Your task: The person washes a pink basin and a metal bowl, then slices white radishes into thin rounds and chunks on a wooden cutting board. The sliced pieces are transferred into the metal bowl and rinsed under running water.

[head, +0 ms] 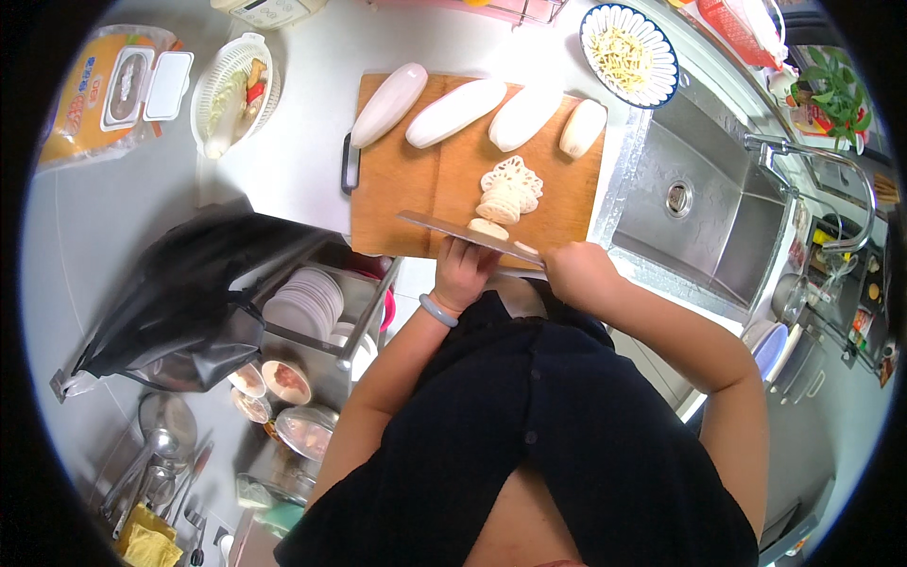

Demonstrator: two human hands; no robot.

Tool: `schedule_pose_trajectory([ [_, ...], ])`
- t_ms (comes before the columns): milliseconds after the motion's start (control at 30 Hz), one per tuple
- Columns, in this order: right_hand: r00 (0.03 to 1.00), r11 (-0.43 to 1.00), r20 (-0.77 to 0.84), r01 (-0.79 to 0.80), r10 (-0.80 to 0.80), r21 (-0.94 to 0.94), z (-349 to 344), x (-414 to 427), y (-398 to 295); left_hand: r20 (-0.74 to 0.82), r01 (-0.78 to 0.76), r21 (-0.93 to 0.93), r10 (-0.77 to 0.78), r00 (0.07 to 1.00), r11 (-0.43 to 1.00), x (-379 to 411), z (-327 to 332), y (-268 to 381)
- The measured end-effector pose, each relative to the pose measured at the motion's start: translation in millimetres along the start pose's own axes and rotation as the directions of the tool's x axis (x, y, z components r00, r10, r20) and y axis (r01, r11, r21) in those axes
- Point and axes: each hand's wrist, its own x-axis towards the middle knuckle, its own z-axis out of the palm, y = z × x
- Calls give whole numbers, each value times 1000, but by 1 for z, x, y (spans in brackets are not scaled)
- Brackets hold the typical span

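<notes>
My right hand (582, 273) grips the handle end of a kitchen knife (453, 229), its blade pointing left across the near part of a wooden cutting board (397, 191). Right behind the blade is my left hand (464, 269), fingertips up against it; whatever lies under those fingers is hidden. Just beyond the blade lies a pale lotus root piece (488, 228). Farther up, overlapping lotus root slices (511, 188) show their holes. Along the board's far side rest peeled lotus root segments: one at left (389, 105), two in the middle (455, 113) (526, 117) and a shorter one (583, 128) at right.
A blue-rimmed plate of pale shreds (623, 57) stands beyond the board's right corner. Right of the board is a steel sink (698, 191) with a faucet (861, 191). A white plastic colander with vegetables (234, 99) sits left. Below, an open drawer holds stacked plates (305, 301) beside a black bag (191, 298).
</notes>
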Motion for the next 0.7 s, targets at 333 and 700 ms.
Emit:
schedule_pose_trajectory([
  [333, 1000, 998, 14, 16, -15, -69, 6, 19, 1, -12, 18, -35, -18, 1000, 999, 3, 2, 2],
  [700, 988, 997, -133, 75, -79, -31, 31, 33, 5, 43, 34, -44, -32, 999, 998, -3, -3, 2],
])
